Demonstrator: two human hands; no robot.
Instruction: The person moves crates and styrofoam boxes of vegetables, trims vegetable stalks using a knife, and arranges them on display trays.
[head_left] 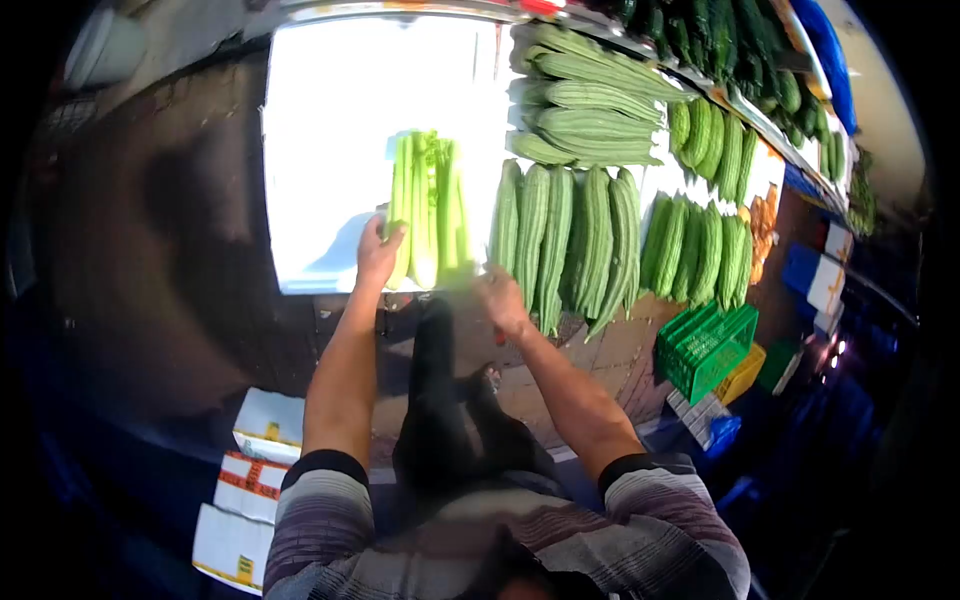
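Bunches of pale green celery (425,215) lie on a bright white board (330,130), with their cut bases toward me at its near edge. My left hand (378,252) is closed on the left side of the celery, thumb over the stalks. Just right of the celery bases, my right hand (503,300) is wrapped round what looks like a red-handled knife (500,338). Only the red end shows below my fist, and a blurred streak lies between that fist and the celery. Long ridged gourds (550,240) lie in a row beside my right hand.
More ridged gourds (600,105) are stacked behind, with shorter ones (690,250) farther right and brown roots (762,230) at the end. Dark green cucumbers (720,35) fill the back right. A green crate (705,350) stands low at right; white boxes (245,485) are stacked at lower left.
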